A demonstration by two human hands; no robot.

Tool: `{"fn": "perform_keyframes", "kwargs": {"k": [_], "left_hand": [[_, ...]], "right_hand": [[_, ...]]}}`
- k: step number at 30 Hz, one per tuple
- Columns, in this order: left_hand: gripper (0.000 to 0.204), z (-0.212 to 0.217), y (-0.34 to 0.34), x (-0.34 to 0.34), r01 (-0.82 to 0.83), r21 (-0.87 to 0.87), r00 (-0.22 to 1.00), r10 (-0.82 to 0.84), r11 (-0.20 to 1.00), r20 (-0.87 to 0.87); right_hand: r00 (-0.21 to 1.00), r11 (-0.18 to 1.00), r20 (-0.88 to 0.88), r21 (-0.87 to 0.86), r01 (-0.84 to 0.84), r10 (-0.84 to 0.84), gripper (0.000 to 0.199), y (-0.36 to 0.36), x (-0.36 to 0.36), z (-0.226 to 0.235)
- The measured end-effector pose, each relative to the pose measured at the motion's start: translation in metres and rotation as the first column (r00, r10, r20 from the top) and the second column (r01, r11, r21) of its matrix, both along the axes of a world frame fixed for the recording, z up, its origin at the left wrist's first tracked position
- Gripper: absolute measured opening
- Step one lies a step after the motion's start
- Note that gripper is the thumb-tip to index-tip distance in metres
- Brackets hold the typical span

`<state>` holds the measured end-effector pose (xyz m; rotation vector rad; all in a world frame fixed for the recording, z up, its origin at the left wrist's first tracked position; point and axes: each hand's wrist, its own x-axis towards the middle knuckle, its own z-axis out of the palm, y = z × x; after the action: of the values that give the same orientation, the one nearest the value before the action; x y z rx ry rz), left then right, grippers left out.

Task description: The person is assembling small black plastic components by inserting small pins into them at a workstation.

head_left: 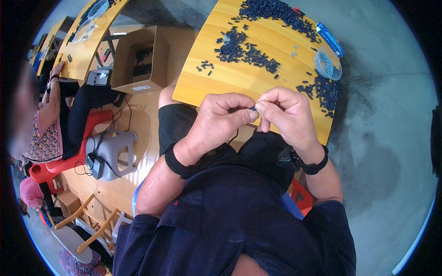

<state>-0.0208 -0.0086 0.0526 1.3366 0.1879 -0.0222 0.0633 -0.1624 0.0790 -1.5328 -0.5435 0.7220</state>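
My left hand (pixel 223 116) is closed round a small black piece (pixel 252 108), whose tip shows between thumb and forefinger. Against that tip my right hand (pixel 291 114) is pinched, thumb on forefinger; anything inside this pinch is hidden or too small to name. Both hands meet just above the near edge of the yellow wooden table (pixel 198 76), over my lap. Many short black pieces like the held one lie there in heaps: a middle heap (pixel 232 48), a far heap (pixel 271 14) and a right heap (pixel 327 94).
A clear round tub (pixel 335 73) of tiny light-blue parts and a blue box (pixel 329 39) stand at the table's right edge. Left of the table is an open cardboard box (pixel 159 62). Beyond a grey stool (pixel 113 154), another person (pixel 50 119) sits at a second table (pixel 85 55).
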Motion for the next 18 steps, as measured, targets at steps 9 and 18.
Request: {"fn": "perform_keyframes", "kwargs": {"k": [9,18], "left_hand": [[0.016,-0.009,0.006,0.007,-0.043,0.211,0.908,-0.050,0.977,0.415],[0.016,-0.001,0.002,0.007,0.102,0.107,0.898,-0.138,0.989,0.419]], "right_hand": [[0.876,0.991,-0.474,0.134,-0.028,0.089,0.018,-0.005,0.004,0.005],[0.795,0.965,-0.555,0.216,-0.149,0.246,0.035,-0.004,-0.004,0.005]]}}
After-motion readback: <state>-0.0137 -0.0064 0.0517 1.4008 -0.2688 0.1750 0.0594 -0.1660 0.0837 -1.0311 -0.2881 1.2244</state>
